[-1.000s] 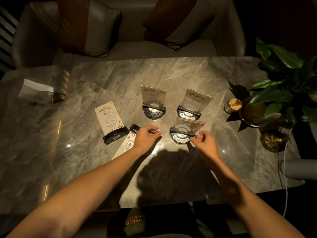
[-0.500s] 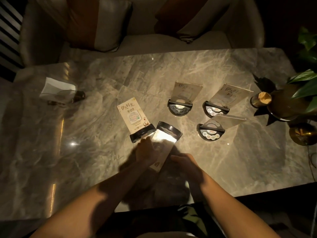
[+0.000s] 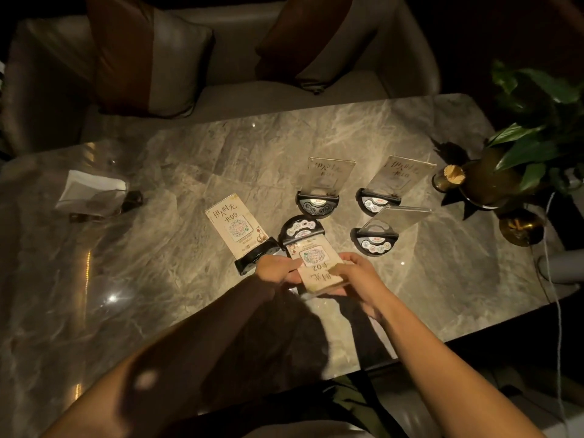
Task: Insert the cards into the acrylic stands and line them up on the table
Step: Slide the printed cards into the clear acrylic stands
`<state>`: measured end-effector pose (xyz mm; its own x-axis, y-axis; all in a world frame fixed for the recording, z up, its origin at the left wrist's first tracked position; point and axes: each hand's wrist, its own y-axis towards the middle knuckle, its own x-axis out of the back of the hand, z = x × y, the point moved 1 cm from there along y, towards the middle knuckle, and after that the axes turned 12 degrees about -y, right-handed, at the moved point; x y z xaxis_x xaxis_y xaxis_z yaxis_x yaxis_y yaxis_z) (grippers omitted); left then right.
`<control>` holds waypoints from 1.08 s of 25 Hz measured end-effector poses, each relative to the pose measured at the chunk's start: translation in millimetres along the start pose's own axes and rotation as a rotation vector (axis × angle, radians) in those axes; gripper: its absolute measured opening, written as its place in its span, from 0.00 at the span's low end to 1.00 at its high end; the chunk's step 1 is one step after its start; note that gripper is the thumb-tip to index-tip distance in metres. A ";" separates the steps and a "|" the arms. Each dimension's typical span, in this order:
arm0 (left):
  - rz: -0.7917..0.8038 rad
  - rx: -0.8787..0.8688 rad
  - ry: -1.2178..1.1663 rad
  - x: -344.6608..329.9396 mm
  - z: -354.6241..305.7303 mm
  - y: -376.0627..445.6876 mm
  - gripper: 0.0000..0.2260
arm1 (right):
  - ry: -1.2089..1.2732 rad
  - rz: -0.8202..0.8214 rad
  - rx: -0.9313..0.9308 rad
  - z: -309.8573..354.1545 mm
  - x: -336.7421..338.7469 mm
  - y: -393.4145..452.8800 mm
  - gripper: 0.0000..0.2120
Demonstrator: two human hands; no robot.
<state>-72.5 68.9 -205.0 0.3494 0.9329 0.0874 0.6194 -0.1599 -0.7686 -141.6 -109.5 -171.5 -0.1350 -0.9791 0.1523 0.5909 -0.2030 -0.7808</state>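
Observation:
Both hands hold one acrylic stand with a card in it point(image 3: 316, 260), tipped towards me with its black base point(image 3: 301, 229) pointing away. My left hand point(image 3: 276, 268) grips its left edge and my right hand point(image 3: 357, 276) grips its right edge, thumb on top of the card. Left of it a stand with card 09 point(image 3: 237, 229) lies leaning back on the marble table point(image 3: 158, 248). Three more stands sit to the right: one upright at the back point(image 3: 328, 181), one at the back right point(image 3: 395, 181), and one in front point(image 3: 379, 235) whose panel looks tilted and clear.
A napkin holder point(image 3: 91, 194) stands at the table's left. A potted plant point(image 3: 531, 147), a toothpick jar point(image 3: 450, 178) and a brass dish point(image 3: 521, 229) crowd the right edge, with a white cable point(image 3: 556, 311) hanging there. A sofa with cushions point(image 3: 151, 55) lies beyond the table.
My hands left the front right stand and took hold of the stand lying near the table's front. They have lifted it and turned its card face up towards me.

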 end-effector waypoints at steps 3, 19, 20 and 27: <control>0.079 0.033 -0.149 -5.0 -12.0 -8.2 0.14 | -0.223 -0.127 0.087 34.8 10.1 5.9 0.14; -0.094 -0.629 0.113 18.3 -62.8 21.3 0.08 | -1.176 -0.174 0.624 136.2 -18.9 9.9 0.11; -0.099 -0.627 0.114 21.1 -59.8 23.6 0.08 | -1.153 -0.175 0.639 136.6 -19.6 10.0 0.09; -0.028 -0.543 -0.027 37.0 -46.7 34.8 0.10 | -1.232 -0.197 0.685 124.3 -14.2 22.7 0.10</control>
<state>-5.2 82.9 -199.0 0.3137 0.9460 0.0815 0.9048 -0.2717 -0.3279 -27.4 -102.1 -116.1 0.2984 -0.2497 0.9212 0.9539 0.0451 -0.2968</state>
